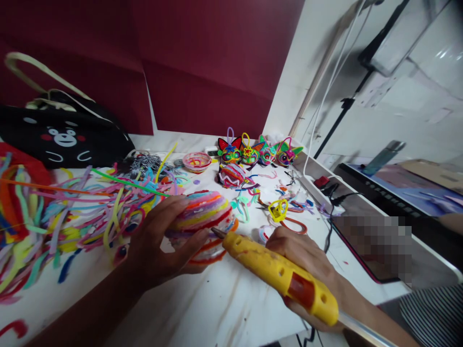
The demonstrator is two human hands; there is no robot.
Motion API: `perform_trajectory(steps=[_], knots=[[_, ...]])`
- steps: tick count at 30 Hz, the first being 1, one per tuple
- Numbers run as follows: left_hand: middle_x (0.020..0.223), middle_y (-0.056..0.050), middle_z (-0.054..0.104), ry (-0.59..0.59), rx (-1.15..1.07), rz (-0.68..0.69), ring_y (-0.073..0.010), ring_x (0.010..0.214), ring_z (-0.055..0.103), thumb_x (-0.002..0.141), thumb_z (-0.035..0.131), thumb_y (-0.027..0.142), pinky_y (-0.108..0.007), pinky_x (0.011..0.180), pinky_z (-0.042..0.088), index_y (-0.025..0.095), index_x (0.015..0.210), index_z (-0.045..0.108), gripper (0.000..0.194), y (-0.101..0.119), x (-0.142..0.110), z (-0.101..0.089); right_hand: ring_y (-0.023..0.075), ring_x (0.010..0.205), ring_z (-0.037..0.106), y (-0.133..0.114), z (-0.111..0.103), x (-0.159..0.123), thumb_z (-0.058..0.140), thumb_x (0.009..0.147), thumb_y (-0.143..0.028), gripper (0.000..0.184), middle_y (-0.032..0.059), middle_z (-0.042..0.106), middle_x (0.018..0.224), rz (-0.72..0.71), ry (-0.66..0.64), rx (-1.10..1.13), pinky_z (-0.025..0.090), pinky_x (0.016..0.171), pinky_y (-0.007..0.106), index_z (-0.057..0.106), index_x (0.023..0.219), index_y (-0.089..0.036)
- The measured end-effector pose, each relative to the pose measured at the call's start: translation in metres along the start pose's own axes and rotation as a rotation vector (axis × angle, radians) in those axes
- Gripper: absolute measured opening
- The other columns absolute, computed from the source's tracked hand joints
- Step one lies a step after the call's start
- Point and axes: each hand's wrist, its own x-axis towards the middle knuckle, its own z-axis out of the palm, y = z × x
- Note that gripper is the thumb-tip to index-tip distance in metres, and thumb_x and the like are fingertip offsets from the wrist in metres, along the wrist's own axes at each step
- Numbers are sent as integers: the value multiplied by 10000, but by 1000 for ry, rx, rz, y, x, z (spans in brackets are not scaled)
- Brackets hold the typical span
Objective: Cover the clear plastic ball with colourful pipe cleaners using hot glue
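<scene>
My left hand (162, 241) is closed round a striped, rounded shell (204, 212) of pipe cleaners in bands of red, yellow, orange, blue and purple. An opening shows between its upper half and the orange-rimmed lower part. In my right hand (307, 260) is a yellow hot glue gun (278, 272), with a clear glue stick (361, 330) sticking out of its rear end. Its dark nozzle points left, close to the shell's seam and my left thumb; whether it touches is unclear. Beyond my right hand lie a yellow pipe-cleaner shape (278, 210) and scissors (294, 224).
Loose pipe cleaners (90, 202) are heaped at left before a black bag (65, 137). At the back stand a striped bowl (197, 162), another striped piece (233, 176) and several eared, colourful heads (249, 154). A power strip (318, 193) lies at right; beyond it a person's arm shows.
</scene>
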Motion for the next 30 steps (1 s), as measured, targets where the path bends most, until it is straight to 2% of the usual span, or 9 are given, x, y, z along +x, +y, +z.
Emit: perform_trajectory(steps=[8, 17, 30], knots=[[1471, -51, 639, 9, -32, -2, -296, 1337, 663, 888, 755, 248, -567, 1136, 576, 339, 1199, 669, 334, 0, -1, 0, 179, 678, 551, 3, 4, -2, 369, 1139, -424, 314, 14, 576, 799, -57, 42, -15, 414, 611, 315, 567, 1003, -222], [1486, -52, 608, 23, -3, 97, -286, 1317, 663, 920, 709, 265, -470, 1064, 617, 375, 1463, 547, 577, 3, 9, -5, 160, 710, 519, 3, 9, -1, 389, 1151, -375, 252, 0, 552, 831, -69, 60, 16, 356, 628, 309, 541, 1027, -216], [1522, -48, 580, 28, 1, 127, -259, 1340, 645, 929, 664, 235, -448, 1090, 602, 362, 1499, 515, 602, 4, 11, -3, 179, 687, 524, 4, 9, -1, 374, 1121, -424, 277, 14, 556, 815, -77, 56, -3, 367, 615, 329, 529, 1010, -223]])
